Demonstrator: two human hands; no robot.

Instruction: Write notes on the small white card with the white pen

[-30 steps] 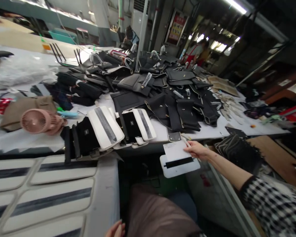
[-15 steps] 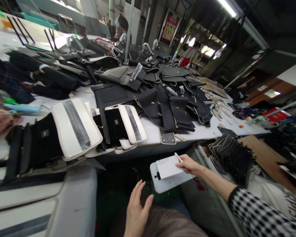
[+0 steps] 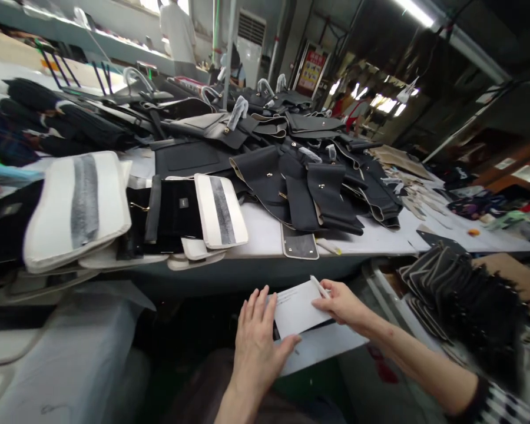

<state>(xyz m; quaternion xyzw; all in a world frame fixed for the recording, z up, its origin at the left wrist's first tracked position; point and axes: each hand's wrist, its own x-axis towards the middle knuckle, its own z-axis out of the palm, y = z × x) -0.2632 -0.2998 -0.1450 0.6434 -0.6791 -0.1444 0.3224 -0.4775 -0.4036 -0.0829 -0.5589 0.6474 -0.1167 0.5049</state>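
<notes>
My right hand (image 3: 341, 303) is closed on a white card (image 3: 298, 307) and a thin white pen (image 3: 320, 287), held over a white padded panel (image 3: 322, 350) in front of the table edge. My left hand (image 3: 258, 337) has its fingers stretched out and lies on the card's left edge, thumb pressed against the card and panel. Both hands sit low, above my lap. On the table above them lies a small black piece with a pale border (image 3: 299, 244).
The grey table (image 3: 265, 229) carries a heap of black leather bag parts (image 3: 309, 182) and white panels with grey stripes (image 3: 221, 209) (image 3: 77, 203). A stack of dark pieces (image 3: 459, 288) sits at the right. People stand in the background (image 3: 179, 29).
My left hand rose from my lap and came onto the card. My right hand drew the card and panel lower and nearer to me. The view shifted right.
</notes>
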